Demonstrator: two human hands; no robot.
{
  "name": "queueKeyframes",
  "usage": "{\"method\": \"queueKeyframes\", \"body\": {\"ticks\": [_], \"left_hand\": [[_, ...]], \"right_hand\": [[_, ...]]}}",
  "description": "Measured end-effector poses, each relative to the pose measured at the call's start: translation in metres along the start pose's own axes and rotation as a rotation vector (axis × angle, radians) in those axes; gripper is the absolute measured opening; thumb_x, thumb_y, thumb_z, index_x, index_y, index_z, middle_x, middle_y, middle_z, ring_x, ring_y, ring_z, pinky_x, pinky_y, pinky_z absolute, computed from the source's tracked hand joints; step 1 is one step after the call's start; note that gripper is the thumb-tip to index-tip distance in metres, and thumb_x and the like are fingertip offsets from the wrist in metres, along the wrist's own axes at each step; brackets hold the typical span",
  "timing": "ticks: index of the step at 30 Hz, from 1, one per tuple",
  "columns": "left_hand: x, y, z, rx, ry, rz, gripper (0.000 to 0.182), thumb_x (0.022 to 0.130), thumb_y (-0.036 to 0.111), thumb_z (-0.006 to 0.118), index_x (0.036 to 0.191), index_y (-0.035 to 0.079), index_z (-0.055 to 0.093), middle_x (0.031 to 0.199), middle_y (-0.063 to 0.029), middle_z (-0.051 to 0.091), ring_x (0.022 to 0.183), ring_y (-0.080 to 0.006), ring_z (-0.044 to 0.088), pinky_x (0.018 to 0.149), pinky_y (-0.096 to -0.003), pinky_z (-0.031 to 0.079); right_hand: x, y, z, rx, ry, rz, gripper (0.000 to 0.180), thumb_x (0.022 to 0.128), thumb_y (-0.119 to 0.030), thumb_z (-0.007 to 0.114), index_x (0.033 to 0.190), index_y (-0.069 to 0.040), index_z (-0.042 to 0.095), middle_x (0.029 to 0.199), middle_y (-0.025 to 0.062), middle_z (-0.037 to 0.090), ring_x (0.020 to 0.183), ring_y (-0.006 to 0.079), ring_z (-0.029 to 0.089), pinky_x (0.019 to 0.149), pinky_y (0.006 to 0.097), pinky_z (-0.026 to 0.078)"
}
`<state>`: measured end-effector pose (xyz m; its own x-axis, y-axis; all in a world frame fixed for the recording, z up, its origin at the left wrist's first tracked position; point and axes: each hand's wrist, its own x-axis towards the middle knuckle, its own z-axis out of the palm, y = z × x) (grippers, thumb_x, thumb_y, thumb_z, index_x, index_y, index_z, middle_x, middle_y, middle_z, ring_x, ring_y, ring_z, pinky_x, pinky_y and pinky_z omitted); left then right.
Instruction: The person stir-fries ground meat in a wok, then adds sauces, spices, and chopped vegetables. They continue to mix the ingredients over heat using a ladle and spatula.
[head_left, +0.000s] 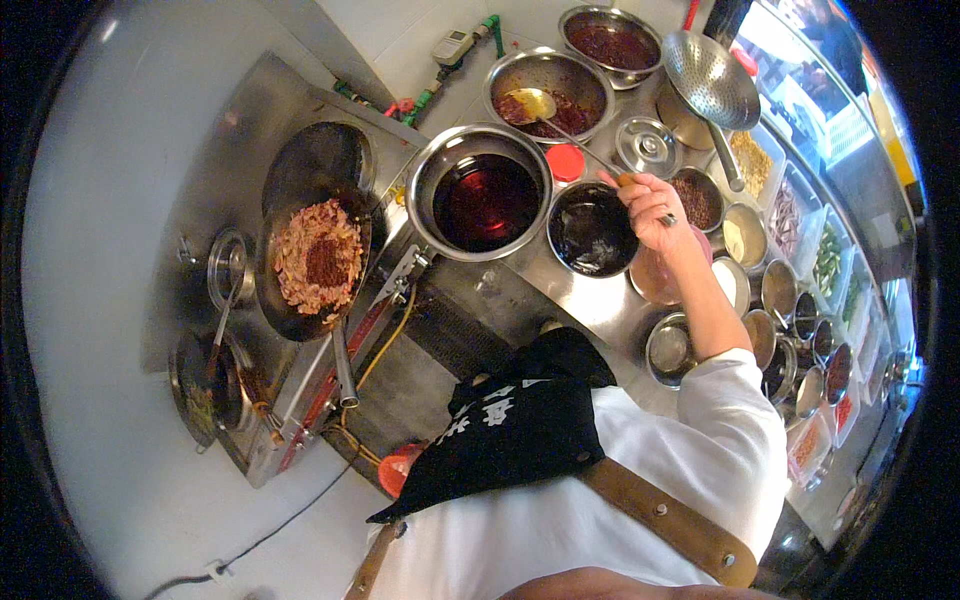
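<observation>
My right hand (651, 211) grips the handle of a long metal ladle (529, 105). The ladle's bowl is over or in the dark red chili mixture inside a steel bowl (495, 86) at the top; contact with the mixture cannot be told. Beneath the hand lies a dark-coated round pot (592, 255). Left of it stands a large steel bowl of dark red liquid (486, 202). A wok (289, 161) at the left holds chopped, cooked-looking food (300, 270) with a dark red heap of seasoning on it. My left hand is out of view.
A perforated strainer (711, 79), a steel lid (649, 146) and a red-lidded container (565, 163) are near the hand. Several seasoning pots and ingredient trays (829, 251) line the right side. A second pan (191, 424) with utensils is at lower left. The wok handle (343, 367) points towards me.
</observation>
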<state>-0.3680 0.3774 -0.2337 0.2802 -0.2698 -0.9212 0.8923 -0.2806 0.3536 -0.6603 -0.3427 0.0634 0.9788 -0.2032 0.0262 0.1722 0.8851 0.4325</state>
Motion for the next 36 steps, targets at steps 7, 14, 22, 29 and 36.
{"method": "queueKeyframes", "body": {"ticks": [7,14,22,29,36], "left_hand": [[0.052,-0.015,-0.018,-0.12,-0.132,0.002,0.024,0.092,0.031,0.036,0.09,0.012,0.051,0.077,-0.0071,0.053,0.059,-0.0231,0.044,0.044,-0.0314,0.035],[0.121,-0.056,-0.055,-0.362,-0.334,-0.015,0.025,0.092,0.032,0.036,0.09,0.012,0.051,0.077,-0.0072,0.053,0.059,-0.0232,0.044,0.044,-0.0313,0.035],[0.152,-0.095,-0.091,-0.745,-0.769,-0.056,0.026,0.091,0.033,0.036,0.083,0.012,0.049,0.075,-0.0077,0.052,0.057,-0.0223,0.041,0.042,-0.0311,0.032],[0.139,-0.102,-0.151,-0.557,-0.577,-0.141,0.033,0.09,0.037,0.04,0.079,0.01,0.055,0.074,-0.0083,0.053,0.055,-0.0222,0.04,0.039,-0.033,0.03],[0.126,-0.069,-0.165,-0.341,-0.331,-0.099,0.031,0.089,0.035,0.041,0.081,0.01,0.056,0.078,-0.0086,0.054,0.06,-0.0224,0.043,0.045,-0.0332,0.032]], "right_hand": [[-0.015,0.045,0.064,-0.331,0.125,-0.152,0.046,0.094,-0.015,0.033,0.134,0.007,0.025,0.07,0.0033,0.041,0.046,0.0085,0.046,0.038,0.0223,0.04],[0.014,0.176,0.118,-0.583,0.165,-0.126,0.057,0.095,-0.013,0.032,0.144,-0.005,0.004,0.073,0.0047,0.04,0.048,0.0093,0.041,0.037,0.0222,0.035],[0.1,0.291,0.028,-0.644,0.285,0.039,0.055,0.094,-0.012,0.035,0.143,-0.007,0.011,0.068,0.0027,0.041,0.044,0.0081,0.047,0.035,0.0225,0.042],[0.177,0.318,-0.068,-1.878,0.678,0.179,0.041,0.083,-0.011,0.052,0.123,-0.013,0.046,0.062,-0.0002,0.046,0.038,0.0065,0.037,0.032,0.0207,0.031],[0.228,0.301,-0.156,-3.045,0.518,-0.063,0.047,0.076,-0.022,0.055,0.12,-0.006,0.049,0.088,0.0213,0.064,0.08,0.0392,0.062,0.072,0.0458,0.051]]}}
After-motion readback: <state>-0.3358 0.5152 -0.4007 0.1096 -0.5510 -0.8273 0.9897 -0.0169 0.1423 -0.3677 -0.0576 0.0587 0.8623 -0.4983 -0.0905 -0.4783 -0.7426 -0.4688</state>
